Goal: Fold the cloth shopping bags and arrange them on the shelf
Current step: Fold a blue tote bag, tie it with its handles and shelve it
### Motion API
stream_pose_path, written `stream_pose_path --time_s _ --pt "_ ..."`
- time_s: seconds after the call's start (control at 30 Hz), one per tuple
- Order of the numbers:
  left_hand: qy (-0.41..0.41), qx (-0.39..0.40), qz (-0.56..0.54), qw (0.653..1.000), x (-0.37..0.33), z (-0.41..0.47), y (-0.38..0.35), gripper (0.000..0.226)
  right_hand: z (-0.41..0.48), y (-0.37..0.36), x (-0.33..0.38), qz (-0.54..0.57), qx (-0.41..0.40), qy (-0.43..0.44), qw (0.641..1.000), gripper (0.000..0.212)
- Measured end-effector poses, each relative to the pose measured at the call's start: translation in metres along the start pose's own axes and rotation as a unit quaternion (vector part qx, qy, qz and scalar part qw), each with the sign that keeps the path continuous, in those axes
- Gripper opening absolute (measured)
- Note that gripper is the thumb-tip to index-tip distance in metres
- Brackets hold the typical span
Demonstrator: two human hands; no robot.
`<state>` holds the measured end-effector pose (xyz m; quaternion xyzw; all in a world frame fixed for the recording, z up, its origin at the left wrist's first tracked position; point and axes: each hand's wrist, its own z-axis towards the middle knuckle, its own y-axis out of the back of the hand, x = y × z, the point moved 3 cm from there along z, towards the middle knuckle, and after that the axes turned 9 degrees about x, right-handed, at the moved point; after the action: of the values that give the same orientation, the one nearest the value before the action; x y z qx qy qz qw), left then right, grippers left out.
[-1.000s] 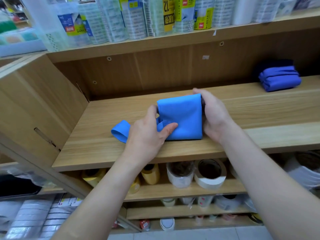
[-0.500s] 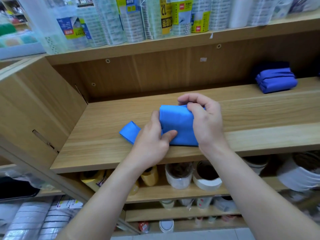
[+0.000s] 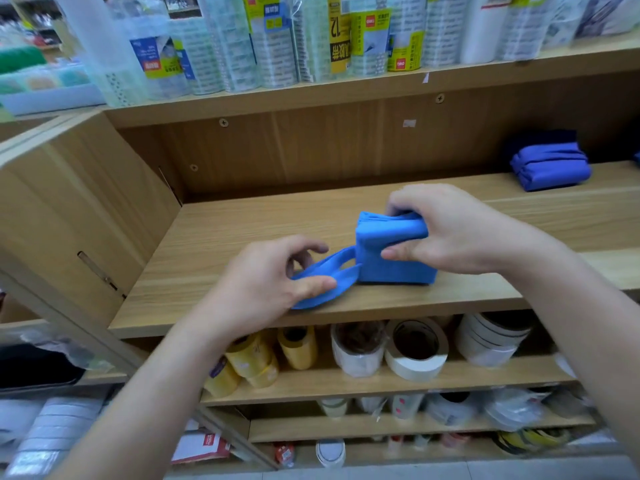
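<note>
Bright blue cloth shopping bag (image 3: 391, 261), folded to a thick square packet: stands on its lower edge near the front of your light wooden shelf (image 3: 242, 220), about mid-board

Handle straps (image 3: 341, 271): two loops, not yet folded in, trailing left from the packet onto the board

Right hand (image 3: 450, 233): clamped over the packet's top, fingers behind, thumb on the front face

Left hand (image 3: 266, 289): pinching the loops between thumb and curled fingers

Darker blue folded cloth bundle (image 3: 550, 166): back right of the same shelf, well apart from your packet

Progress, as a judgement: the body folds look finished and one bundle is already stored. Left to do: tuck or wrap the loops, then set this packet in place, likely beside the stored one

Count: bags in hand, one; loops, two; stored bundles, one, though its layers may be more than one bag. A blue sliver (image 3: 637, 157) at the far right edge may be another; you cannot tell from here
</note>
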<state>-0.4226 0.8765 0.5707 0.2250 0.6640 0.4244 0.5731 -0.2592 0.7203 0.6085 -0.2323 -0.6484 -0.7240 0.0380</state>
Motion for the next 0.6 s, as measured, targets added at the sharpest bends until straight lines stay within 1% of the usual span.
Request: stream_pose_path --time_s 0.07,0.13,0.17,0.23,0.27,0.3,0.33,0.37,0.4,0.43,0.47,0.53,0.6 --pt "0.034 0.031 0.013 0.999 0.009 -0.007 0.016 0.024 -0.003 0.004 -0.009 0.011 0.004 -0.018 1.000 0.027" --pt "0.050 0.027 0.071 0.996 0.015 -0.012 0.026 0.014 -0.004 0.007 -0.014 0.010 0.001 -0.022 1.000 0.028" --pt "0.059 0.006 0.082 0.995 0.018 -0.015 0.030 0.012 -0.004 0.008 -0.016 0.014 -0.005 -0.020 1.000 0.029" --pt "0.073 -0.059 0.080 0.992 0.022 -0.020 0.036 0.017 -0.004 0.010 -0.019 0.036 -0.015 -0.016 0.999 0.030" --pt "0.057 -0.104 0.098 0.988 0.022 -0.024 0.038 0.023 -0.004 0.009 -0.020 0.049 -0.018 -0.016 0.999 0.031" --pt "0.019 -0.150 0.126 0.980 0.018 -0.028 0.039 0.029 -0.004 0.008 -0.022 0.060 -0.021 -0.018 0.998 0.031" --pt "-0.040 -0.189 0.151 0.969 0.009 -0.033 0.036 0.030 -0.003 0.007 -0.024 0.073 -0.022 -0.020 0.997 0.030" --pt "-0.105 -0.209 0.170 0.957 -0.003 -0.038 0.030 0.026 -0.003 0.006 -0.025 0.088 -0.023 -0.020 0.996 0.030" --pt "-0.160 -0.202 0.192 0.947 -0.016 -0.040 0.021 0.022 -0.002 0.005 -0.026 0.101 -0.023 -0.019 0.994 0.030" --pt "-0.192 -0.178 0.220 0.939 -0.025 -0.041 0.009 0.027 -0.001 0.005 -0.026 0.113 -0.021 -0.015 0.993 0.030" --pt "-0.199 -0.144 0.253 0.936 -0.030 -0.037 -0.003 0.038 0.000 0.004 -0.025 0.124 -0.017 -0.008 0.992 0.030" --pt "-0.136 -0.067 0.310 0.939 -0.030 -0.025 -0.019 0.063 0.001 0.003 -0.023 0.140 -0.005 0.010 0.990 0.030" --pt "-0.049 -0.016 0.335 0.941 -0.022 -0.016 -0.021 0.077 0.001 0.002 -0.023 0.156 0.007 0.020 0.988 0.029"
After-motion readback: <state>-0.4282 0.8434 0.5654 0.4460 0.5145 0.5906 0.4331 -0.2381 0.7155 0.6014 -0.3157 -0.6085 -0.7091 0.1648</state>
